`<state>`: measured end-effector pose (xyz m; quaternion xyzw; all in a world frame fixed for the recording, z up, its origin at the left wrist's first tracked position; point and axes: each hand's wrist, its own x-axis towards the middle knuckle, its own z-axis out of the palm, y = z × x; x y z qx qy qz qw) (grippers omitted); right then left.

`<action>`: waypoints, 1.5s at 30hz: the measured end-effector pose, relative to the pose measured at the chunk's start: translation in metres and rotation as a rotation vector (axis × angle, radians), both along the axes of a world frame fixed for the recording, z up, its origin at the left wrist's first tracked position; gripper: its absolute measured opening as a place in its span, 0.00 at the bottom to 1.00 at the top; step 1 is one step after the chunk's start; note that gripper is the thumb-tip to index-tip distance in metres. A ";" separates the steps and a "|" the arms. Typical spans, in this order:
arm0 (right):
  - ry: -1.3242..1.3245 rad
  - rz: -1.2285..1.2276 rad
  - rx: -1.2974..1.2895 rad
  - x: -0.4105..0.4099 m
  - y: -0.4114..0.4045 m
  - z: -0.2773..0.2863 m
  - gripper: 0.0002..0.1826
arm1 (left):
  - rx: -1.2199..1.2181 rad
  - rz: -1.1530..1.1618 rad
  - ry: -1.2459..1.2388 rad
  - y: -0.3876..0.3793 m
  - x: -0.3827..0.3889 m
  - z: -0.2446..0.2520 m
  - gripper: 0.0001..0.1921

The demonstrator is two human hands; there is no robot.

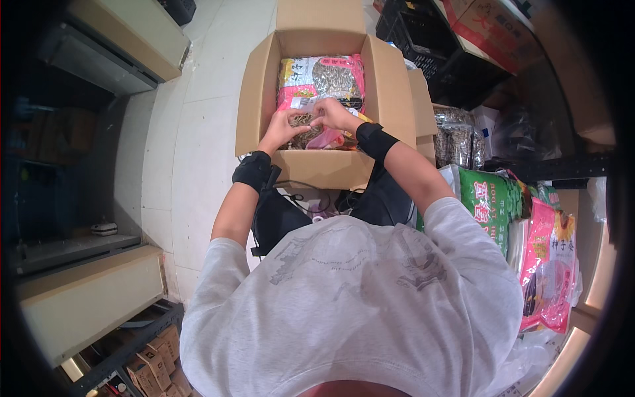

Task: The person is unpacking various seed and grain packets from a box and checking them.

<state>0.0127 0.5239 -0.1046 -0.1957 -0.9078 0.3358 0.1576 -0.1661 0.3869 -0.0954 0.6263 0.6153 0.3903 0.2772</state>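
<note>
An open cardboard box (325, 168) stands in front of me, with its flaps folded outward. Inside its far part lies a pink and clear plastic bag of sunflower seeds (337, 79). My left hand (285, 130) reaches into the near part of the box, thumb and fingers curved around a patch of brown contents (301, 120). Close beside it, my right hand (335, 114) has its fingers bent over the bags' plastic. Both hands touch or nearly touch the bags, and their fingertips are too small to show a firm hold. Pink packaging (325, 139) shows beneath my right hand.
To the right are a black plastic crate (421, 42), clear bags of seeds (459, 139), a green printed bag (483, 198) and a pink sunflower seed bag (548, 268). A black cable (297, 197) hangs near my knees. Left lies a tiled floor (198, 124) beside shelving.
</note>
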 end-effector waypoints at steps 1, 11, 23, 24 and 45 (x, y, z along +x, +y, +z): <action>0.000 -0.001 -0.001 0.000 -0.001 0.000 0.15 | -0.026 0.013 0.040 0.000 0.001 0.001 0.24; 0.089 0.023 -0.050 0.012 -0.014 0.040 0.08 | 0.015 -0.001 -0.192 -0.002 0.006 0.027 0.19; 0.135 -0.019 0.417 0.016 -0.016 0.120 0.04 | 0.107 0.106 -0.239 0.018 0.020 0.051 0.22; 0.030 -0.010 0.442 0.014 -0.016 0.117 0.04 | 0.072 0.146 -0.149 0.018 0.021 0.047 0.24; -0.155 0.112 0.218 -0.015 -0.002 0.027 0.07 | -0.206 0.164 -0.511 0.013 -0.001 -0.046 0.17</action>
